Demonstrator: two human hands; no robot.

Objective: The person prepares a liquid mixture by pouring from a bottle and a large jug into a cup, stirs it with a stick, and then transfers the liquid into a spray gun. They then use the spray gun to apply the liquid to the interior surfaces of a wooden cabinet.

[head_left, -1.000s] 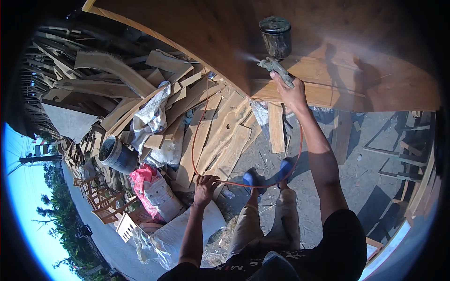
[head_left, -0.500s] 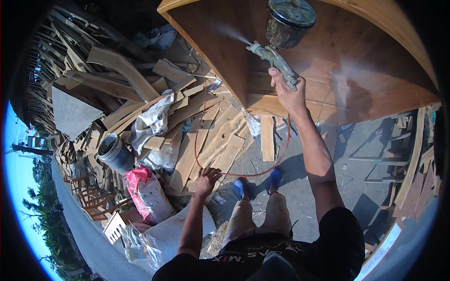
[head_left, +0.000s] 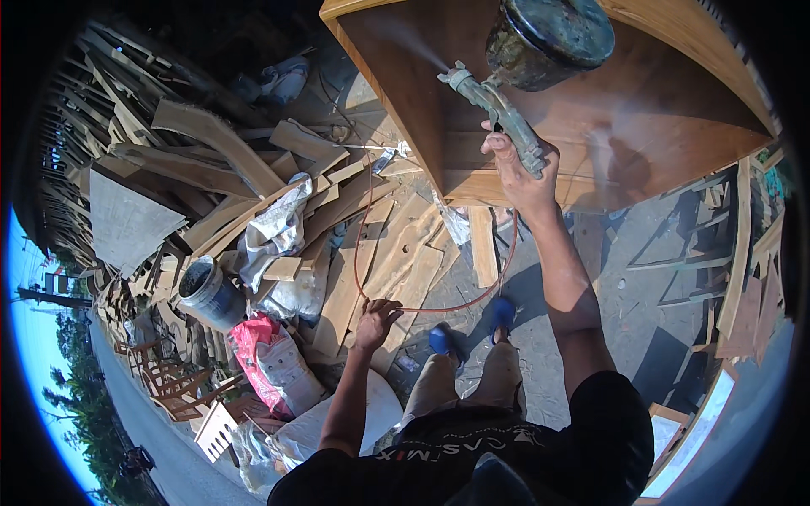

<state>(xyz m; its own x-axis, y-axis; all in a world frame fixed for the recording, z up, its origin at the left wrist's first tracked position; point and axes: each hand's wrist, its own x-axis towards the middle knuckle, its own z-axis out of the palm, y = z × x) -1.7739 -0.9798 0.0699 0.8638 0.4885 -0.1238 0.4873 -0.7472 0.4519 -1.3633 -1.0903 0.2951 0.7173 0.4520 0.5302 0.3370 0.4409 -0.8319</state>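
Observation:
My right hand (head_left: 525, 171) grips a spray gun (head_left: 499, 115) with a dark, paint-stained cup (head_left: 548, 46) on it. A pale mist leaves the nozzle toward the upper left, inside a varnished wooden cabinet (head_left: 582, 160) whose open side faces me. From the gun's grip a thin red-brown air hose (head_left: 456, 309) hangs in a loop. My left hand (head_left: 376, 323) is closed around that hose, well below and left of the gun. The shadow of the gun and cup falls on the cabinet's inner panel.
Loose wooden boards (head_left: 396, 244) and offcuts are heaped on the left. Beside them stand a paint-smeared bucket (head_left: 209, 291), a pink and white sack (head_left: 274, 364) and a white sack (head_left: 337, 422). Timber pieces (head_left: 738, 261) lean at the right. My blue shoes (head_left: 503, 314) are on grey ground.
The spray gun and cup appear nearer and larger, with my right hand slightly lower. Mist still comes out. My left hand keeps its hold on the hose.

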